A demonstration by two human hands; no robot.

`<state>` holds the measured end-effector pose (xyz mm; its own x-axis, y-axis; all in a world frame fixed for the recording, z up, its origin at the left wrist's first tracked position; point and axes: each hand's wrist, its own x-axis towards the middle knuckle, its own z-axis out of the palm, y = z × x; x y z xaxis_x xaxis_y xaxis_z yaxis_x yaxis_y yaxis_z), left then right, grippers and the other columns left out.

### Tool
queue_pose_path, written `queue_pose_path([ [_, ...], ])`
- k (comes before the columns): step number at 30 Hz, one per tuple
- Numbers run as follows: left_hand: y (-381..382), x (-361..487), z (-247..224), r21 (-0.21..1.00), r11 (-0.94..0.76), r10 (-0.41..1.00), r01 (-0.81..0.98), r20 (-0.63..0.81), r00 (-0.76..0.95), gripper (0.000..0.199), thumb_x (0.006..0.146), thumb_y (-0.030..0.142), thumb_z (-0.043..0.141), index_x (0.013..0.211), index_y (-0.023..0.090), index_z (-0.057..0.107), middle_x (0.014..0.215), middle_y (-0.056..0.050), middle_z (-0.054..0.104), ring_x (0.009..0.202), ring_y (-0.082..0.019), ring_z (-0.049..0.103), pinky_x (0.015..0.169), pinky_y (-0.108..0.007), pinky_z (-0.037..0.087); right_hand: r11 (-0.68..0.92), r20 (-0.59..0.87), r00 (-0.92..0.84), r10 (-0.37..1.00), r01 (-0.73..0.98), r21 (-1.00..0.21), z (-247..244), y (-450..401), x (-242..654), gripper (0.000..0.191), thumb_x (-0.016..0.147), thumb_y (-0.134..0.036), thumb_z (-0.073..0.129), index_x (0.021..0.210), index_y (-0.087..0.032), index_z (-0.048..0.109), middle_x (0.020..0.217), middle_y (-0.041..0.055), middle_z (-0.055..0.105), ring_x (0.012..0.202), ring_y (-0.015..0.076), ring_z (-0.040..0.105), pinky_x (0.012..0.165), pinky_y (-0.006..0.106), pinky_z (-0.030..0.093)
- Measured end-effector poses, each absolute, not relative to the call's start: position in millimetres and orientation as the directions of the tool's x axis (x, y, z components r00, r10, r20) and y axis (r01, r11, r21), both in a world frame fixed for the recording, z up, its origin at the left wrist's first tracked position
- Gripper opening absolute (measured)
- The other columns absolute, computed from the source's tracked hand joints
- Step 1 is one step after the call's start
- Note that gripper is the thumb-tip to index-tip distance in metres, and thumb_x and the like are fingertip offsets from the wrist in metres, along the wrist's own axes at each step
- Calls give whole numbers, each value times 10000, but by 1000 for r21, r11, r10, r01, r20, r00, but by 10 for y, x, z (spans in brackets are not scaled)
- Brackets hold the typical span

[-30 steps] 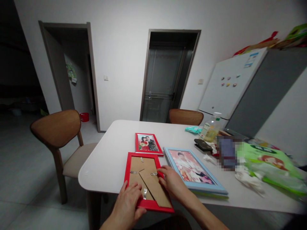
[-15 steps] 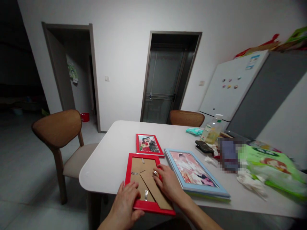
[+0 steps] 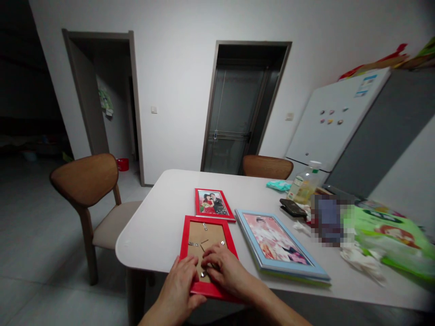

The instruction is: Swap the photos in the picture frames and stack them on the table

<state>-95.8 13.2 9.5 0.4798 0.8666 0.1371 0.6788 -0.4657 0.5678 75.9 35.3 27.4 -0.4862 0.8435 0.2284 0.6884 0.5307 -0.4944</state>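
Note:
A red picture frame [image 3: 185, 235] lies face down at the near edge of the table, its brown backing board [image 3: 197, 233] facing up. Small metal clips [image 3: 222, 243] sit around the board. My left hand [image 3: 180, 283] grips the frame's lower left side, thumb at the near edge and fingers over the top. Bent over the lower part of the board is my right hand [image 3: 226, 269], its curled fingertips beside the lower metal clip [image 3: 203, 274]. What those fingers hold, if anything, is hidden. My right hand covers most of the support leg on the back.
Beyond lies another red frame with a couple's photo [image 3: 212, 203]. A light blue frame [image 3: 253, 246] rests on the right, near a black phone-like object [image 3: 292, 208], a bottle [image 3: 303, 185], tissues [image 3: 362, 260] and a green package [image 3: 390, 231]. Chairs [image 3: 84, 179] stand around the table [image 3: 163, 213].
My right hand has moved from the right side of the backing board down and left to the lower clip, with its fingers curling. My left hand keeps its hold. The view has shifted slightly.

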Motion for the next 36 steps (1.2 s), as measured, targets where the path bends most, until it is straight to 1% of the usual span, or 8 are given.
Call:
queue_pose_path([
  [4,116,-915,110,553,-479,861,682,143,488,392,558,175,673,932,147,557,1213,-135,461,1147,-263,371,977,-458,236,476,278,-387,879,728,-494,218,547,639,226,753,-209,447,889,-171,623,903,64,581,863,149,492,777,246,352],
  [12,110,-876,139,507,-502,852,700,150,502,423,568,188,683,963,129,542,1191,-152,479,1128,-274,394,962,-480,257,323,277,-227,934,869,-376,72,888,360,207,749,-191,437,681,-153,629,751,59,577,727,132,496,658,217,345],
  [15,121,-889,111,493,-512,847,704,153,508,434,567,207,692,966,134,539,1181,-151,489,1119,-284,405,962,-501,248,318,310,-212,927,882,-349,38,950,437,207,765,-217,424,762,-169,626,787,57,575,762,137,494,685,217,338],
  [18,125,-900,70,478,-525,841,704,169,513,395,567,239,703,918,137,554,1185,-152,486,1119,-288,404,966,-502,241,196,332,-91,939,934,-299,18,1037,563,238,778,-235,401,872,-159,606,852,79,567,824,161,478,729,242,325],
  [22,111,-904,62,469,-528,841,708,176,511,387,580,250,701,917,134,550,1189,-152,482,1123,-273,403,972,-484,244,70,284,1,959,968,-240,12,1151,642,260,777,-275,392,890,-189,610,911,85,552,856,198,453,717,279,320],
  [26,112,-906,78,472,-525,843,708,177,508,369,578,241,699,906,147,557,1192,-143,482,1124,-270,402,975,-482,237,70,242,-6,970,964,-257,46,1182,614,272,778,-271,390,946,-240,602,927,70,545,876,199,445,713,282,318],
  [31,126,-913,58,507,-526,841,683,188,508,393,577,255,694,930,151,555,1197,-149,475,1123,-287,400,964,-501,246,183,299,-78,951,921,-343,150,946,693,334,766,-265,413,1062,-169,536,962,91,544,892,186,455,775,278,320],
  [36,109,-915,34,531,-534,835,658,212,507,345,592,230,671,906,149,553,1211,-150,459,1140,-285,379,973,-502,229,231,222,-154,963,898,-375,200,480,882,320,690,-350,505,952,-191,595,902,77,545,855,188,479,745,267,344],
])
